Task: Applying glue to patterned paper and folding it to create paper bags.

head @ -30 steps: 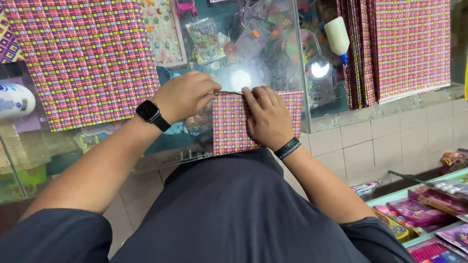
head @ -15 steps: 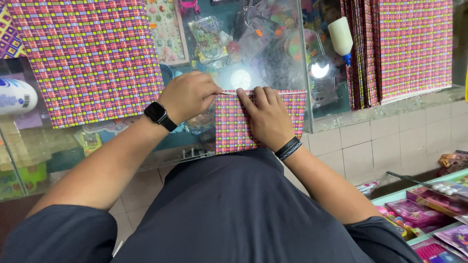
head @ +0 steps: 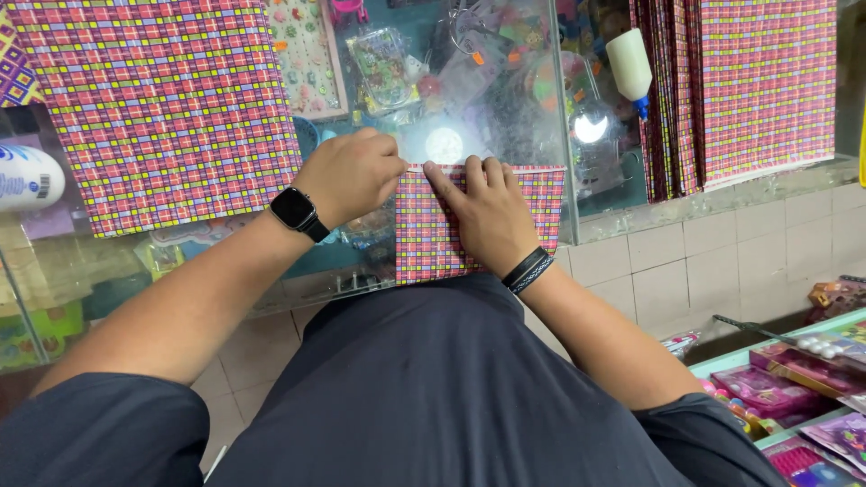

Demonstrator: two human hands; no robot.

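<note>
Checked pink paper (head: 433,234) (flat, on glass)

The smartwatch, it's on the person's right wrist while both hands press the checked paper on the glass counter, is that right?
Not quite. The head view shows the smartwatch on the left wrist; the right wrist wears a dark band. The rest holds: the left hand and right hand both press the checked paper on the glass counter.

Head camera, close, looking down
</note>
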